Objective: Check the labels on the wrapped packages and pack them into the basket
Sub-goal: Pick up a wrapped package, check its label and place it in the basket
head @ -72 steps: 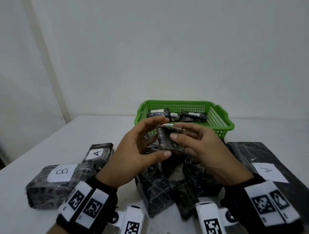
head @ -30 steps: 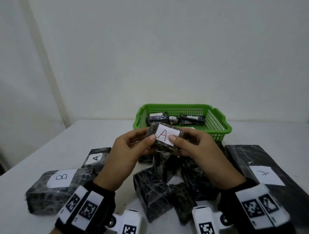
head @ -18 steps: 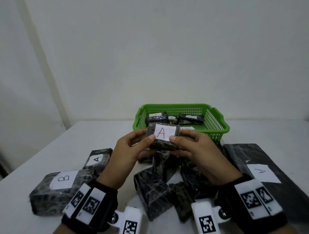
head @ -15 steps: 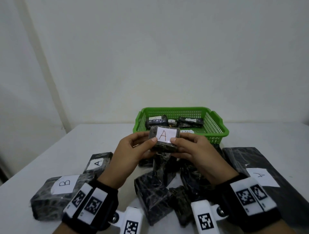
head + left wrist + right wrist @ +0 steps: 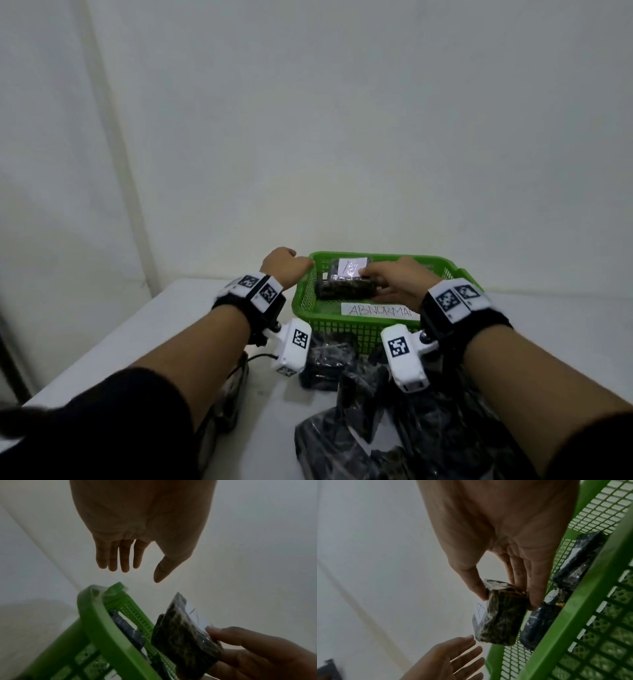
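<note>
My right hand (image 5: 387, 279) pinches a small dark wrapped package (image 5: 344, 286) with a white "A" label, thumb on the label face and fingers behind. It hangs over the green basket (image 5: 305, 301), above several wrapped packages inside (image 5: 578, 561). In the right wrist view the package (image 5: 501, 616) sits between thumb and fingers (image 5: 537, 586). My left hand (image 5: 286, 265) hovers just left of the basket's rim with straight fingers (image 5: 118, 557) and holds nothing. The left wrist view shows the package (image 5: 183, 635) and the basket rim (image 5: 96, 622).
A white label reading "ABNORMAL" (image 5: 378, 311) is stuck on the basket's near wall. Several dark wrapped packages (image 5: 394, 428) lie on the white table (image 5: 144, 342) in front of the basket, under my forearms. A plain wall stands close behind the basket.
Both hands held the "A" package up in front of the basket. Now my left hand has let go and the right hand has carried the package forward over the basket.
</note>
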